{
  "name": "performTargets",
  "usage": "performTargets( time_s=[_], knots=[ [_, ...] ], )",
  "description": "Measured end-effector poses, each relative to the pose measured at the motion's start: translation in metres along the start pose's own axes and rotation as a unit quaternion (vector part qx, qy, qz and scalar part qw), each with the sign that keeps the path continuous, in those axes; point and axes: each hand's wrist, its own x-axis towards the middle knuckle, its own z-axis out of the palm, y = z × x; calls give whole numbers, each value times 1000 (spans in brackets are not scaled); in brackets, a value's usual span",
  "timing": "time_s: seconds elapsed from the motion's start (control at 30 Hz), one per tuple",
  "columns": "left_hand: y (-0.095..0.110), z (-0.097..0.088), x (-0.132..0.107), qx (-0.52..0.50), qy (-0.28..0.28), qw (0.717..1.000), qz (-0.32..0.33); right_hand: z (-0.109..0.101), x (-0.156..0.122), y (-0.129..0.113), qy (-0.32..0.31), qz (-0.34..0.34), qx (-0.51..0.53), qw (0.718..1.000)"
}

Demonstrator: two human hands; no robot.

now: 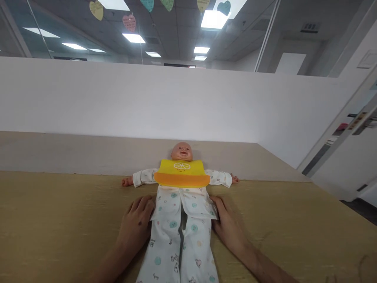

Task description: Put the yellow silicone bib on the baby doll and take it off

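Note:
A baby doll [182,151] lies on its back with both arms stretched sideways. Over its chest is a yellow bib [169,166] with an orange catch pocket and a white citrus print. The doll wears a white patterned shirt [194,198] and matching trousers [165,245]. At the doll's side, on the left of the view, my left hand [138,220] is closed at the shirt's edge near the hem; its fingertips are partly hidden. My right hand [228,224] grips the opposite side edge, the hem corner lying by its fingers. The doll's feet are out of view.
The wooden tabletop [73,220] has a pale grey strip [73,153] along its back, where the doll's head rests. Behind it stands a white wall [132,102] with glass above, hung with paper hearts [129,22]. A white door [347,165] is at right.

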Motion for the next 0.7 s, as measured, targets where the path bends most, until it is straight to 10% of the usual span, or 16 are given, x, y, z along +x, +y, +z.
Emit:
performTargets(
  time_s=[0.53,0.7],
  knots=[
    [7,-10,2,-55,-91,993,-50,0,0,0,-8,-3,-5,1000],
    [11,-32,-44,-91,-37,994,-45,-1,1,0,-22,3,21,1000]
  ],
)
